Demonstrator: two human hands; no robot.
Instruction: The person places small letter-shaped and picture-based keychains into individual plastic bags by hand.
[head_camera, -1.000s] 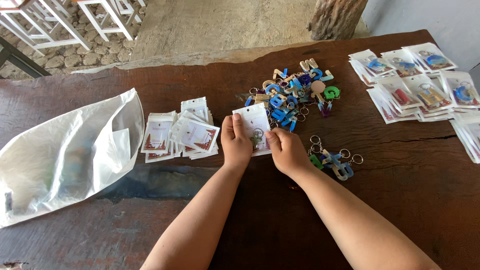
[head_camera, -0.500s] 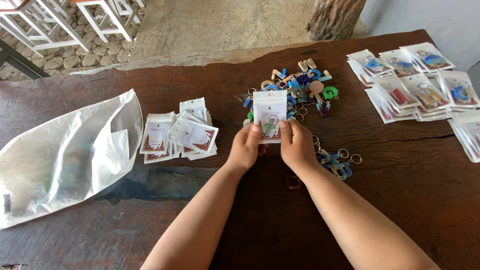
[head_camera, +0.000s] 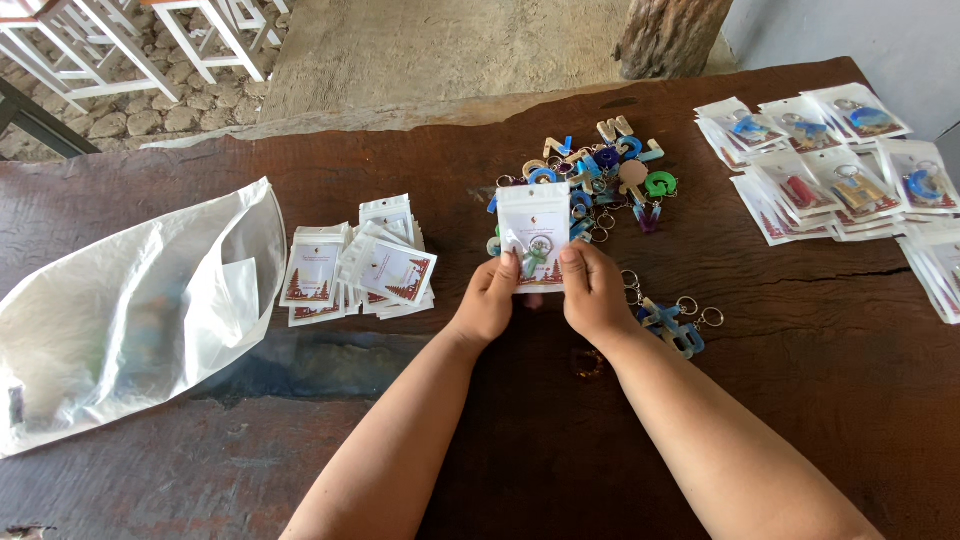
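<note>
- Two hands hold one small white packet (head_camera: 534, 236) upright above the middle of the tabletop (head_camera: 820, 400); the left hand (head_camera: 487, 303) pinches its lower left corner and the right hand (head_camera: 592, 293) its lower right, fingers clamped on the bottom edge
- A green letter keychain with its ring shows through the packet's clear front, so this piece looks already bagged
- Many filled packets (head_camera: 840, 165) lie overlapped in rows by the tabletop's far right corner and right edge, judged to be the finished share
- A heap of loose letter keychains (head_camera: 600, 178) sits just behind the held packet, toward the far edge, and a few more loose keychains (head_camera: 668, 322) lie just right of the right hand; these appear still unbagged
- A stack of empty packets (head_camera: 355, 270) rests left of the hands, well short of the left edge, so supply remains
- A large white plastic bag (head_camera: 130, 310) lies open at the left edge
- Judged roughly midway: a good deal packed, a comparable heap left
</note>
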